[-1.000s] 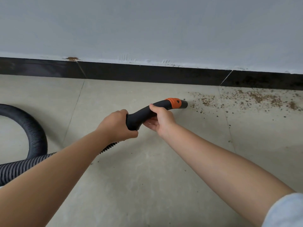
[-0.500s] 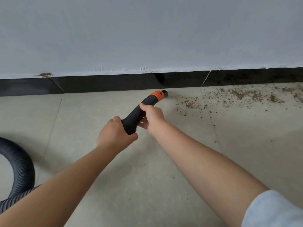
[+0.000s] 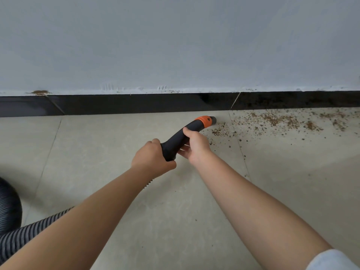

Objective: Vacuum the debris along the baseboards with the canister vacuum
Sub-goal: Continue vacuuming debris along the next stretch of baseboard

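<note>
Both hands grip the black vacuum handle point(image 3: 179, 142) — the left hand point(image 3: 153, 159) wrapped round its rear end, the right hand point(image 3: 195, 146) curled round it nearer the orange collar point(image 3: 203, 120). The nozzle tip point(image 3: 213, 119) sits low over the floor point(image 3: 97, 152) just beside the brown debris point(image 3: 272, 121) scattered along the dark baseboard point(image 3: 136, 103) — the ribbed hose point(image 3: 23, 234) trails off left.

Beyond the left hand point(image 3: 152, 158) and right hand point(image 3: 196, 147) rises a plain, pale grey-blue wall point(image 3: 175, 39), evenly lit by soft light. Its lower edge carries white paint smears and, far to the left of the left hand, a brown stain point(image 3: 40, 92). Under it runs a glossy black baseboard point(image 3: 126, 103) with slanted joints. The floor point(image 3: 97, 152) is large beige tiles with thin grout lines, one on the outer side of each hand.
</note>
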{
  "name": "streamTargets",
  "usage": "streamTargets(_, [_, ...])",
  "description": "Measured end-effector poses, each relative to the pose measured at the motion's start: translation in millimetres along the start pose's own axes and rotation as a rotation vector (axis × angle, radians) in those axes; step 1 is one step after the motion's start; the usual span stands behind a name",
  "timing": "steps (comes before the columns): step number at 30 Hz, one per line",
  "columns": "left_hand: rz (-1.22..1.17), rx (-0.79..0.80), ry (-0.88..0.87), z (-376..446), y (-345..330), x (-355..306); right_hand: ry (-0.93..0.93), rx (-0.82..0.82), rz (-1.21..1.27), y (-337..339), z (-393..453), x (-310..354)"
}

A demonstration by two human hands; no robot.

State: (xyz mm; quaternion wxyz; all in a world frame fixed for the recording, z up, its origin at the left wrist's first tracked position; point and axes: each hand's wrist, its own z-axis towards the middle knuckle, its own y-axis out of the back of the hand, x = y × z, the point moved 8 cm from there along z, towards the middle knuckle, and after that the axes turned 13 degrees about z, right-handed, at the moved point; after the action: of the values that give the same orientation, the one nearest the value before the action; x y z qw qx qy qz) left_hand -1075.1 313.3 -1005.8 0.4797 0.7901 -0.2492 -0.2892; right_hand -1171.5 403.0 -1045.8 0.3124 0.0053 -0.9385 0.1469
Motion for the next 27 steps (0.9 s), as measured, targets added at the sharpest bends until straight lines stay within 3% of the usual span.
streamTargets(15, [-0.075, 0.059, -0.071, 9.5, -16.2, -41.5, 0.022, -0.134, -0.013, 33.6, 6.1, 25.0])
streamTargets(27, [-0.157, -0.021, 0.028, -12.3, 11.3, 50.9, -0.062, 0.101, -0.024, -38.8, -21.8, -25.8])
